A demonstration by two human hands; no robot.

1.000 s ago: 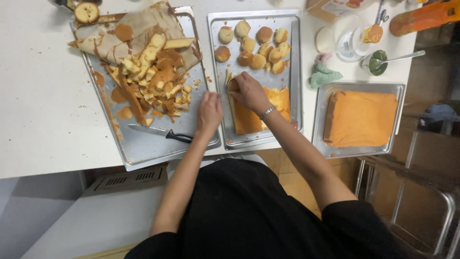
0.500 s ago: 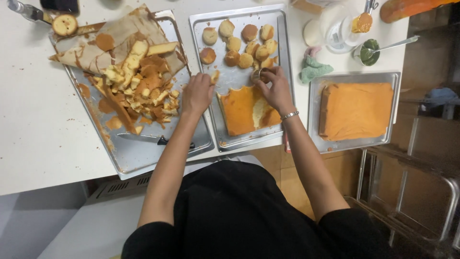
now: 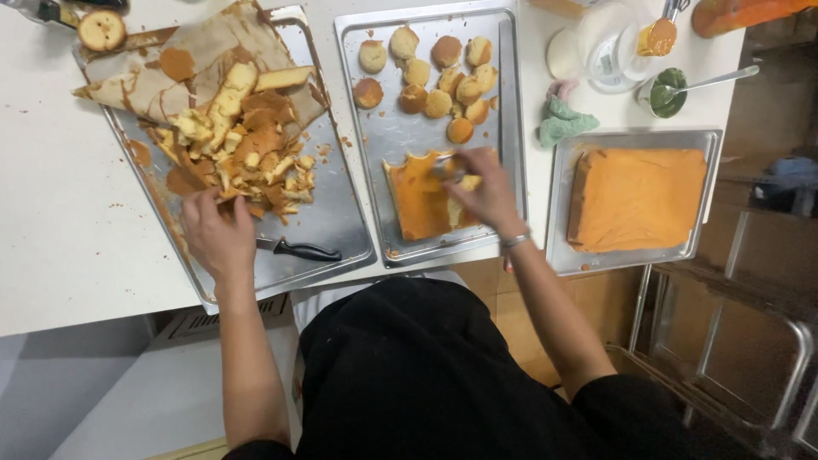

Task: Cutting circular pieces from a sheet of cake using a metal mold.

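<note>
My right hand (image 3: 486,194) presses down on a partly cut orange cake slab (image 3: 415,204) in the middle metal tray (image 3: 400,136), fingers closed around a small shiny metal cutter (image 3: 445,167). Several small round cake discs (image 3: 434,77) lie at the far end of that tray. My left hand (image 3: 217,234) rests palm down on the left tray (image 3: 341,247), fingertips touching the near edge of a pile of cake scraps (image 3: 243,149). A black-handled knife (image 3: 300,250) lies just right of that hand.
Browned baking paper (image 3: 187,60) lies under the scraps. A right tray (image 3: 558,255) holds a whole orange cake slab (image 3: 639,200). A green cloth (image 3: 562,123), a cup with a spoon (image 3: 665,95) and a white container (image 3: 605,43) stand behind it. Metal chair frames (image 3: 767,324) stand at the right.
My left hand has moved from the middle tray over to the scrap pile on the left tray. My right hand has shifted slightly on the cut cake slab.
</note>
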